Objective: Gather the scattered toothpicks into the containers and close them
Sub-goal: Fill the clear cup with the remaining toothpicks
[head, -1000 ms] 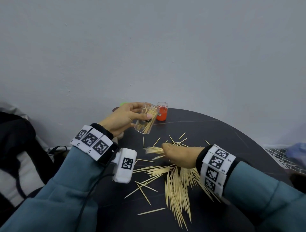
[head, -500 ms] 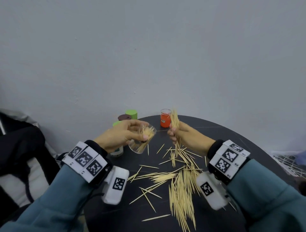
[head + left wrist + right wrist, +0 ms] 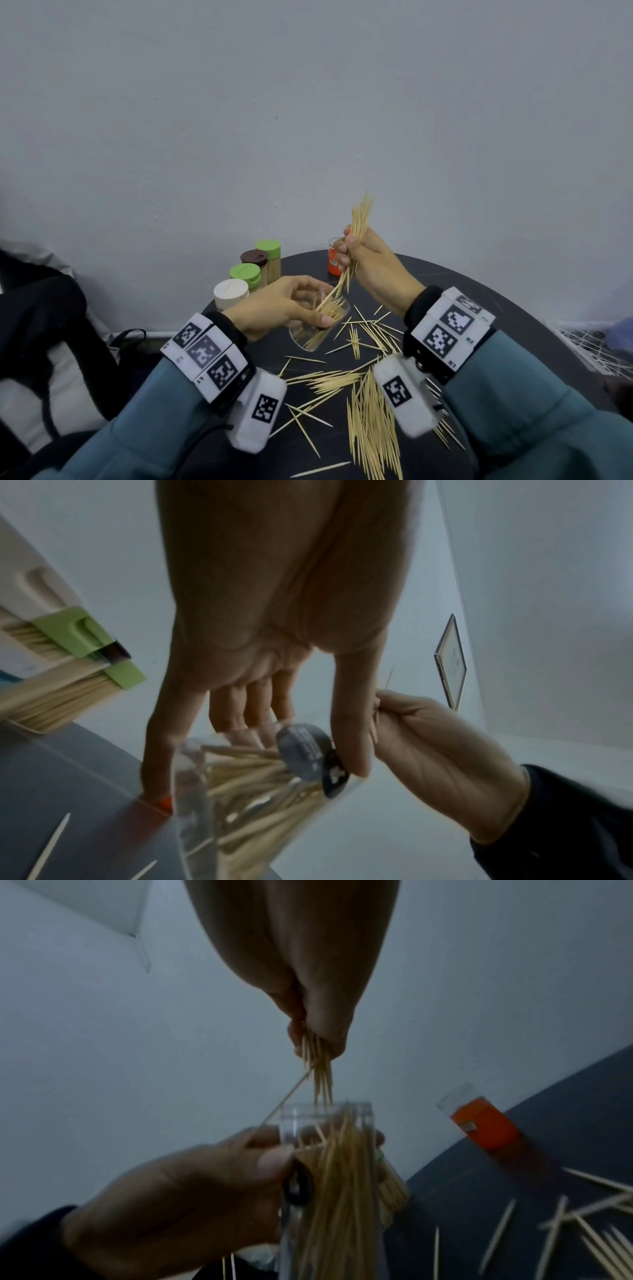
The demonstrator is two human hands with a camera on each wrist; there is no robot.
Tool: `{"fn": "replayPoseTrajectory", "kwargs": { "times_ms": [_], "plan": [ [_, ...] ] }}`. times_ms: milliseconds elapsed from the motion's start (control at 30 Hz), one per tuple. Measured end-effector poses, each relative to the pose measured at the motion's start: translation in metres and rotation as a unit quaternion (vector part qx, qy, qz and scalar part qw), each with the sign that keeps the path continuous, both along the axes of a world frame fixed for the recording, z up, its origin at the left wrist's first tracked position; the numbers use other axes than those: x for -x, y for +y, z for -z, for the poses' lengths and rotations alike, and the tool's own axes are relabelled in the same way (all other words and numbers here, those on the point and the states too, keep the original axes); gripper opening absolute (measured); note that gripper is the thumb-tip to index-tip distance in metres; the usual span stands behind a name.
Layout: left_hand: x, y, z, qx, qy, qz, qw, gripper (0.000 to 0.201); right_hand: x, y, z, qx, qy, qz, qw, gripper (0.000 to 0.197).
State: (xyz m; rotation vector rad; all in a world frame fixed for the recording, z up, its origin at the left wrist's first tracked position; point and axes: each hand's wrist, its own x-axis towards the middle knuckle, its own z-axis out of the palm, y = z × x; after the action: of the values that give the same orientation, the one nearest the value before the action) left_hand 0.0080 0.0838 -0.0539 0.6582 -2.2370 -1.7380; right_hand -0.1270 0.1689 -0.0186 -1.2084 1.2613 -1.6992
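My left hand [image 3: 294,310] grips a clear plastic container [image 3: 317,329] tilted above the dark round table [image 3: 513,308]; several toothpicks lie inside it [image 3: 260,783]. My right hand [image 3: 356,255] pinches a bundle of toothpicks [image 3: 358,222] just above it, the lower tips reaching into the container's mouth [image 3: 325,1110]. Several loose toothpicks [image 3: 370,418] lie scattered on the table in front of me. In the right wrist view the bundle [image 3: 318,1064] hangs from my fingertips over the container.
Closed containers stand at the table's back left: a white-lidded one [image 3: 231,291], two green-lidded ones [image 3: 245,272] [image 3: 268,246] and a brown-lidded one [image 3: 254,257]. An orange lid [image 3: 334,263] sits behind my right hand. A black bag [image 3: 44,325] lies left of the table.
My right hand picked up a bundle of toothpicks from the table, raised it and brought it over the container. My left hand lowered the container slightly toward me.
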Motion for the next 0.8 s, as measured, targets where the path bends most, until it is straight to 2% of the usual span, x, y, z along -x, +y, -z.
{"fn": "replayPoseTrajectory", "kwargs": {
  "times_ms": [233, 467, 567, 667, 800],
  "plan": [
    [0.007, 0.002, 0.002, -0.027, 0.014, -0.003, 1.0, 0.043, -0.001, 0.006, 0.022, 0.023, -0.092, 0.038, 0.995, 0.023],
    [0.015, 0.007, 0.003, -0.03, 0.018, 0.003, 0.999, 0.053, -0.008, 0.014, 0.04, -0.033, -0.048, 0.047, 0.997, 0.026],
    [0.016, 0.007, 0.002, -0.021, 0.01, 0.004, 1.0, 0.048, -0.01, 0.02, 0.047, -0.089, -0.024, 0.054, 0.994, 0.031],
    [0.017, 0.005, 0.003, -0.013, -0.002, 0.005, 1.0, 0.041, -0.009, 0.026, 0.049, -0.134, 0.01, 0.055, 0.989, 0.024],
    [0.016, 0.006, 0.004, -0.017, -0.002, 0.014, 1.0, 0.039, -0.002, 0.03, 0.048, -0.145, 0.031, 0.05, 0.988, 0.026]
  ]
}}
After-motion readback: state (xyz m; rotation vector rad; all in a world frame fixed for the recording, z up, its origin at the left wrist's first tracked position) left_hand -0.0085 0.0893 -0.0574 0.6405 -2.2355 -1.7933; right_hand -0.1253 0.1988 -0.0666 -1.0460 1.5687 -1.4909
